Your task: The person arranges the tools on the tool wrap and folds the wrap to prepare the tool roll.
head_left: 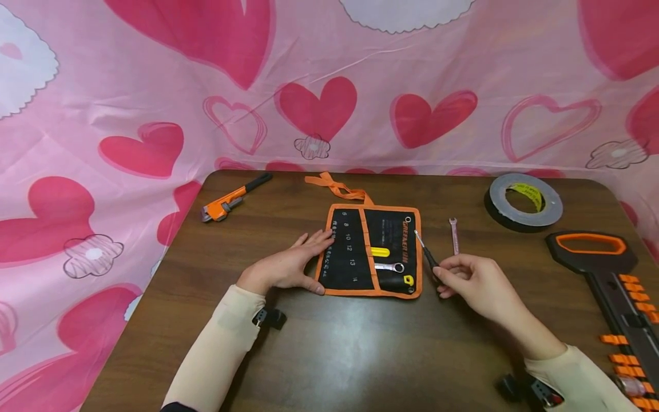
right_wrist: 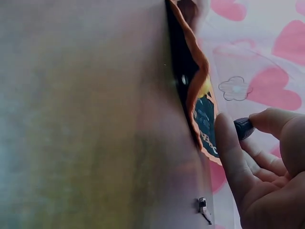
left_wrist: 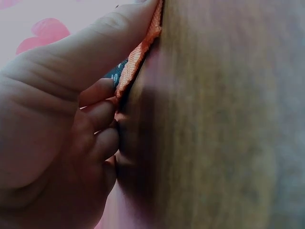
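Observation:
A black tool pouch (head_left: pixel 345 269) with orange trim lies unrolled on the table, size numbers printed along its left panel. Across its left edge rests my left hand (head_left: pixel 293 266), fingers extended over the fabric and thumb along the near corner. My right hand (head_left: pixel 476 286) pinches a small screwdriver (head_left: pixel 428 254) by its black handle, with the silver tip pointing at the pouch's right edge. In the pockets sit a yellow-handled tool (head_left: pixel 380 252), a combination wrench (head_left: pixel 391 267) and a black-and-yellow piece (head_left: pixel 408 280). Another small wrench (head_left: pixel 455 236) lies just beyond my right hand.
An orange pipe wrench (head_left: pixel 226 203) lies at the back left. The pouch's orange tie strap (head_left: pixel 342 189) trails behind it. At the back right is a tape roll (head_left: pixel 553 209); nearer, a black rack (head_left: pixel 599 266) with orange clips runs along the right side. A heart-patterned cloth (head_left: pixel 370 114) hangs behind.

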Available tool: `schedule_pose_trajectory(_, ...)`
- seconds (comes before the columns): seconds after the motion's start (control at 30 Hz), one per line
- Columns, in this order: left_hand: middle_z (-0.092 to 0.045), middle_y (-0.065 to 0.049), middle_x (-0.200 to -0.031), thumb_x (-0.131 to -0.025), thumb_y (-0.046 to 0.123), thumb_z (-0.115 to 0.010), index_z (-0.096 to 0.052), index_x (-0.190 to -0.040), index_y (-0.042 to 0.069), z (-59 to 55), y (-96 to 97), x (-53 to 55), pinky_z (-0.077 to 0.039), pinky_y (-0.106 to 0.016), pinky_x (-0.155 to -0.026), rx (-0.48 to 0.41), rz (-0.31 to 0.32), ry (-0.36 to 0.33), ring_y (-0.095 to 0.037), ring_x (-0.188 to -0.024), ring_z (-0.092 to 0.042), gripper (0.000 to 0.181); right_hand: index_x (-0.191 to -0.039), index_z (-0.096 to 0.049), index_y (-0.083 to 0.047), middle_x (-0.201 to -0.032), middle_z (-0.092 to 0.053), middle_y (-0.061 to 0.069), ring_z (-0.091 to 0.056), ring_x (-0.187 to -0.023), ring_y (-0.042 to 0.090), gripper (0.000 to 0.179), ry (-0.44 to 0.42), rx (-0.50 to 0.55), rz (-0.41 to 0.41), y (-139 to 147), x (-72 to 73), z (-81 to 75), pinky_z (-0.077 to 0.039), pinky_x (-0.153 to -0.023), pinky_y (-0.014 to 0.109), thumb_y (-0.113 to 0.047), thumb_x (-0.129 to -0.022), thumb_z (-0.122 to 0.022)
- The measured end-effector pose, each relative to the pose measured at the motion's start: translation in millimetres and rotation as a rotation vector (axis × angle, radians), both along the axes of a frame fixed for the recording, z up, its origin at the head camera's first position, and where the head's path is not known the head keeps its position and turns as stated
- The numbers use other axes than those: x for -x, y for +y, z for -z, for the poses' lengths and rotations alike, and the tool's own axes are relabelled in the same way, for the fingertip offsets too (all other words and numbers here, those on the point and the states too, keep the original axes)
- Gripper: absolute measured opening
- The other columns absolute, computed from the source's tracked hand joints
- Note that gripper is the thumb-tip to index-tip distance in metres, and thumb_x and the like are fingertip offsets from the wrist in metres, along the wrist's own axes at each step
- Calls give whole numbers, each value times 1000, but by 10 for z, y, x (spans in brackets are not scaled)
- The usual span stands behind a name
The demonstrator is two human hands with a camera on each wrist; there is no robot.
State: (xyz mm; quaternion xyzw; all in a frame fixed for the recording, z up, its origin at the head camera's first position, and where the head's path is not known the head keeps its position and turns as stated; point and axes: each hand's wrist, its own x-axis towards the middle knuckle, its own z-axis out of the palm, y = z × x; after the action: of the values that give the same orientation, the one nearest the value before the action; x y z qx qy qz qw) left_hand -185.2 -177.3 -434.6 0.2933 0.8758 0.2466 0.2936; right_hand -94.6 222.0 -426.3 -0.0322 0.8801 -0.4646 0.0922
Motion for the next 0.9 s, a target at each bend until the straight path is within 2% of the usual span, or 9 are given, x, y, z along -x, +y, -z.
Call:
schedule_pose_trajectory(0.23,-2,8,-184,-86,46,-90,-19,-175,21,-13,4,-38,-2,-52,-139,12,20,16,-21,-172,2,116,-118,-74,3,-94,-82,10,-75,-74,10,21,54,-36,-35,-9,117,-13,-62,-70,21,-12,-103,-74)
schedule_pose_trajectory(0.53,-8,6,-184,-94,54,-81,-24,-174,23,-32,27,-20,-19,-56,-137,-5,-28,61,-29,-171,-6,103,-120,-76,0,-89,-78,10,-69,-74,17,21,65,-47,-27,-52,245,-15,-54,-60,26,-11,-102,-75)
schedule_pose_trajectory(0.67,-7,4,-184,-94,51,-82,-23,-174,22,-39,68,17,-17,-54,-137,-19,-22,71,-30,-171,-7,104,-122,-76,-1,-88,-76,10,-66,-74,19,22,60,-63,-27,-78,299,-7,-52,-59,26,-12,-103,-74)
schedule_pose_trajectory(0.9,-7,3,-184,-96,52,-80,-20,-174,21,-35,111,66,-17,-54,-137,-17,-38,42,-32,-171,-6,104,-123,-76,1,-91,-79,11,-68,-74,19,24,61,-56,-26,-163,415,24,-52,-59,26,-14,-104,-73)
